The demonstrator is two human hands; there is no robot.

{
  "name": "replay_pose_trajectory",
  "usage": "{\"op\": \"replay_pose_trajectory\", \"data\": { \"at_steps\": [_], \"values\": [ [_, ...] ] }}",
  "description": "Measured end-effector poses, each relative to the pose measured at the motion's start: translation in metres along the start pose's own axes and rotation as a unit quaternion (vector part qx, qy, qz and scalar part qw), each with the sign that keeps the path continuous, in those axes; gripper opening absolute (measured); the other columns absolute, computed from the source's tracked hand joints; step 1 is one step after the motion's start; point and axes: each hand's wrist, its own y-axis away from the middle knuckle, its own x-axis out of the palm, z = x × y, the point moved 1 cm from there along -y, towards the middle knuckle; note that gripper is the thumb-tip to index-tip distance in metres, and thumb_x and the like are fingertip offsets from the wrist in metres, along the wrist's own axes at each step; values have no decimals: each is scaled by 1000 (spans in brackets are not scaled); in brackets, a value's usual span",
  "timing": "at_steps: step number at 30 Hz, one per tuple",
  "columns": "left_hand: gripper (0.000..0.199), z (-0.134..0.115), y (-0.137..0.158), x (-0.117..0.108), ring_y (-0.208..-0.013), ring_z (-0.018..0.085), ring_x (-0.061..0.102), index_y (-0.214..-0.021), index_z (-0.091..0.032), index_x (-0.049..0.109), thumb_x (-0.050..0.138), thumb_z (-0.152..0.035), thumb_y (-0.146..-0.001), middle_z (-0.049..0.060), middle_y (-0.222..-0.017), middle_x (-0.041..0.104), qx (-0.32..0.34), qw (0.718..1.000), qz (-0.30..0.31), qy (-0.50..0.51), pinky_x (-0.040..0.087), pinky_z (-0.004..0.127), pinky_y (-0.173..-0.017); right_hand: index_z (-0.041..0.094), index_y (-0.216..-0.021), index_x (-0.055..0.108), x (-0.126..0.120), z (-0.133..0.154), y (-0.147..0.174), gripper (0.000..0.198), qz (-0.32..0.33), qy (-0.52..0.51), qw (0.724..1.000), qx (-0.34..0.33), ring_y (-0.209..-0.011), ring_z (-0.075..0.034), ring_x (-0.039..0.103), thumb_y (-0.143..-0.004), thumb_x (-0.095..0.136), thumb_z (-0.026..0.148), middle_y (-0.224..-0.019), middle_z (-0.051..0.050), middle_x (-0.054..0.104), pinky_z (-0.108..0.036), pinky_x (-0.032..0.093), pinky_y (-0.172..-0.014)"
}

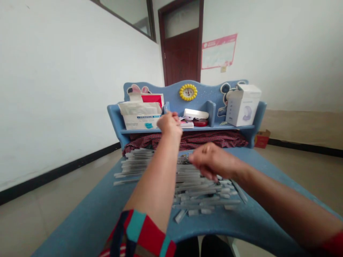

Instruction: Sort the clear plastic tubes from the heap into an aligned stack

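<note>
My left hand (170, 125) is raised in front of the shelf, its fingers curled closed. Whatever it may hold is hidden by the fingers. Lower and to the right, my right hand (211, 160) hovers over the pile, slightly blurred, fingers bent together in a pinch; anything in it is too small to make out. Beneath both hands lie many translucent pen-like tubes (195, 192), mostly side by side across the desk. Short clear caps (180, 216) sit at the near edge of the pile. Small dark and metallic bits (183, 159) show by my right fingertips.
The blue desk (88, 217) has a back shelf (222, 127) with an open carton (142, 119), a white box (243, 107), a white case (196, 114) and a red round tin (200, 122). Checked cloth (211, 140) is tucked under the shelf. A yellow clock (188, 92) decorates the backboard.
</note>
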Motion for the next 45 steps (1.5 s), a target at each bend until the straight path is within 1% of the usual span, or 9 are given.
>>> {"op": "replay_pose_trajectory", "data": {
  "at_steps": [2,5,7,13,22,25,27,30,45],
  "values": [
    [27,-14,-10,-14,-31,1,26,-57,-17,36,44,-8,-81,-9,-42,36,48,998,-2,-37,16,12,-33,18,-55,45,-6,-13,14,34,19,116,993,27,-29,-6,36,-80,51,41,-38,5,48,-17,27,-31],
    [14,-13,-2,-41,-36,4,37,-61,-16,49,52,-12,-74,-4,-48,50,89,980,94,-153,21,15,-35,17,-54,50,-30,-37,25,29,-119,328,937,-16,-42,-7,42,-80,51,30,-46,3,48,-19,29,-41],
    [9,5,16,-55,-42,8,46,-67,-17,57,52,-18,-75,-2,-52,55,113,872,288,-378,29,18,-40,16,-57,58,-43,-51,25,23,-121,432,894,1,-50,-9,46,-78,54,27,-53,1,54,-21,30,-47],
    [9,60,49,-87,-50,11,46,-53,-15,61,61,-13,-62,-5,-48,50,112,742,420,-510,31,21,-51,20,-76,70,-44,-66,20,12,-59,534,840,70,-61,-14,54,-74,61,28,-70,-3,65,-22,31,-52],
    [15,27,28,-130,-64,16,57,-76,-15,67,54,-21,-76,1,-66,61,133,664,398,-619,41,24,-62,18,-74,69,-44,-61,14,13,-24,497,865,61,-61,-13,56,-74,56,21,-69,-3,65,-22,34,-54],
    [21,10,54,-156,-81,20,59,-93,-15,66,54,-26,-81,7,-86,64,172,640,397,-635,45,31,-76,19,-73,67,-34,-58,16,16,-34,505,861,52,-58,-13,55,-78,55,28,-66,-2,65,-23,33,-53],
    [29,7,79,-171,-102,23,55,-109,-17,60,55,-30,-83,12,-111,60,252,585,464,-616,42,36,-90,21,-75,67,-26,-56,18,20,-38,506,861,30,-57,-14,55,-81,52,33,-65,-2,65,-23,33,-53],
    [26,12,106,-190,-109,23,52,-111,-18,56,51,-26,-88,11,-115,58,300,531,506,-610,41,38,-96,22,-80,67,-16,-57,21,22,-25,498,867,1,-57,-14,56,-84,50,36,-65,-2,65,-23,34,-54],
    [19,24,106,-208,-90,23,57,-94,-14,59,45,-27,-91,11,-92,62,334,523,371,-691,47,38,-81,21,-79,66,-23,-66,22,26,-24,466,884,-29,-60,-15,59,-87,45,35,-66,-2,66,-26,40,-59]
  ]
}}
